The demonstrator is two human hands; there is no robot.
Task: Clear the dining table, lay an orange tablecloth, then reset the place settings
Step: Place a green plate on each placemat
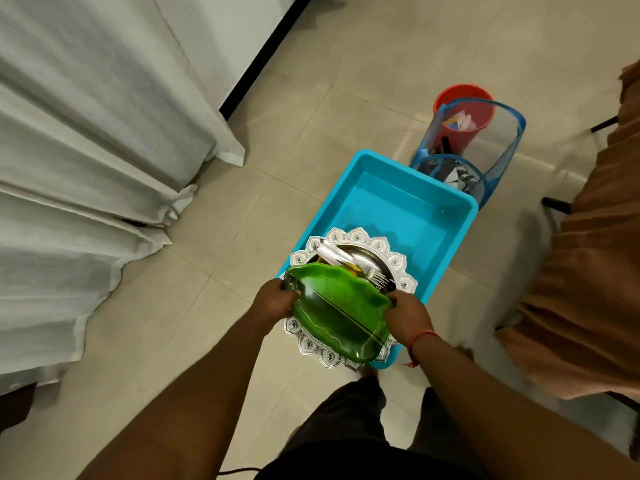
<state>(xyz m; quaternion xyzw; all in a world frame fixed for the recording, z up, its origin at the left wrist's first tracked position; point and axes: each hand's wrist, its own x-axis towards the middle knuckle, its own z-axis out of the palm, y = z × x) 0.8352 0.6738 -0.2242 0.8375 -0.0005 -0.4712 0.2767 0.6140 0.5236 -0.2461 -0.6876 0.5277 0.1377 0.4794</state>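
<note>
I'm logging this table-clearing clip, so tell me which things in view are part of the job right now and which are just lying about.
Part of the job:
- green leaf plate, held by left hand and right hand
- silver platter beneath it
- fork on the platter
- blue tub below

Just lying about:
- red bucket
- blue mesh hamper
- white curtain

The leaf-shaped plate [337,315] lies on top of the scalloped tray [353,296], with forks [379,279] and a steel dish [349,259] on the tray behind it. The left hand [275,303] grips the stack at its left edge, the right hand [408,315] at its right. The stack sits over the near end of the tub [398,216] on the floor [214,306]. Behind the tub stands a mesh basket [460,168], with a bucket [464,112] behind that. Curtains [86,150] hang to the left; cloth-draped furniture [588,271] stands to the right.
</note>
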